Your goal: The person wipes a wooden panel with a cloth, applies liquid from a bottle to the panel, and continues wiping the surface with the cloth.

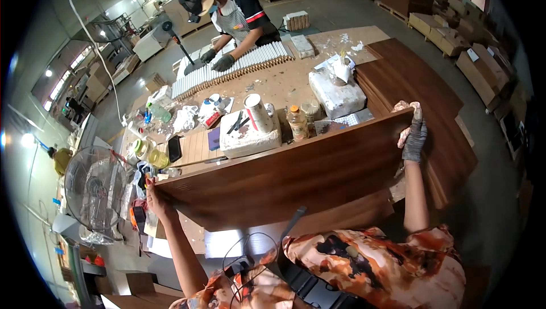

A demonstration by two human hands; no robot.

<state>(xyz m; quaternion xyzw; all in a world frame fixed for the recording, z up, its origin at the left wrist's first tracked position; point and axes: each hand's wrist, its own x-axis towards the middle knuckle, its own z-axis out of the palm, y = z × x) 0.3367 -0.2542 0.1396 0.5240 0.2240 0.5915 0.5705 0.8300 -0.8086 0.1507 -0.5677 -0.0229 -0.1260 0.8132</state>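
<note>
A long dark-brown wooden panel (284,167) is held tilted on edge above the near side of the workbench, spanning both my arms. My left hand (157,200), bare, is closed on the panel's left end. My right hand (415,135) wears a grey glove and grips the right end, with a crumpled patterned cloth (402,130) bunched between hand and panel. Under the raised panel another brown panel (352,211) lies partly hidden. To the right of my right hand sits a stack of similar brown panels (438,115).
Across the workbench (256,90) a gloved co-worker (244,24) handles a row of white-edged strips (233,70). Beyond the panel stand a white mug (259,114) on a white block, an orange-capped bottle (297,123), a wrapped block (336,93) and a phone (174,148). A fan (95,189) stands left.
</note>
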